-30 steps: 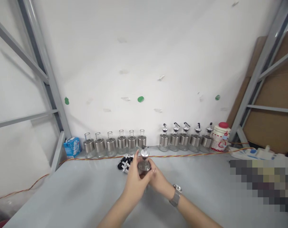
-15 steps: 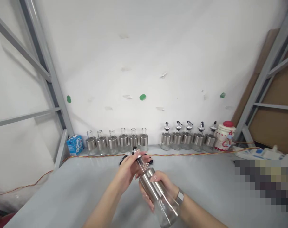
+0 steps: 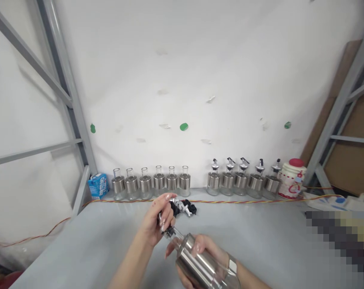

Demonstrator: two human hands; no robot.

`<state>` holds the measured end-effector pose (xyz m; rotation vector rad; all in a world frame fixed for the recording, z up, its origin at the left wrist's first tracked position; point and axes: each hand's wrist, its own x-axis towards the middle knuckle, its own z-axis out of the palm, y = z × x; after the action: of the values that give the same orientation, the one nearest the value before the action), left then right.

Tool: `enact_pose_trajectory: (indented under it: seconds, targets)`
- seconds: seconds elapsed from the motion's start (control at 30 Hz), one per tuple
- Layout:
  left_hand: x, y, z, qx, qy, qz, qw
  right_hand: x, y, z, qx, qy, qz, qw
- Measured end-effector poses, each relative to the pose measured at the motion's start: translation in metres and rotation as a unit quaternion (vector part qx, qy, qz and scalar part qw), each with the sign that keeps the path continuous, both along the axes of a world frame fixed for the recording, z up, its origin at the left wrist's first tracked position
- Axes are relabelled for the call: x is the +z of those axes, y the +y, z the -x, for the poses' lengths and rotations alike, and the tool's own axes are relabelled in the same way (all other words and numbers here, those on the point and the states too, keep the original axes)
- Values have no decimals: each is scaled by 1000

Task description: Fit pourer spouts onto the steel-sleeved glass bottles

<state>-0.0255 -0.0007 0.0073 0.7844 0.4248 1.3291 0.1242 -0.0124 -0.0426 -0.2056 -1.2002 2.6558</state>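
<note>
My right hand (image 3: 210,249) is wrapped round a glass oil bottle (image 3: 194,261) with a brushed steel sleeve. The bottle leans, its neck pointing up and to the left and its base near the lower edge of the view. At its mouth, my left hand (image 3: 156,216) has its fingers curled round a pour spout (image 3: 169,231). The spout's black stopper shows at the neck; most of its top is hidden by the fingers. Just behind my left hand, a small pile of black and silver pour spouts (image 3: 186,207) lies on the grey table (image 3: 110,228).
Along the wall stand several bottles without spouts (image 3: 145,184) and, to the right, several with spouts (image 3: 228,180). A blue carton (image 3: 98,186) is at the left end, a white jar with a red lid (image 3: 292,178) at the right. A twisted red-yellow wire (image 3: 230,201) crosses the table.
My left hand has gone from straighter fingers over the spout to fingers curled round it. The bottle has come lower and tilts more. The view has shifted slightly.
</note>
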Motion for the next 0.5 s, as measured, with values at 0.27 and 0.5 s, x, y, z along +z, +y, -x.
enact_pose_trajectory:
  seconds: [0.27, 0.5]
  targets:
    - [0, 18, 15, 172, -54, 158, 971, 23, 12, -14, -75, -70, -16, 995]
    - [-12, 27, 23, 222, -40, 209, 952, 34, 10, -27, -146, -164, -164, 962]
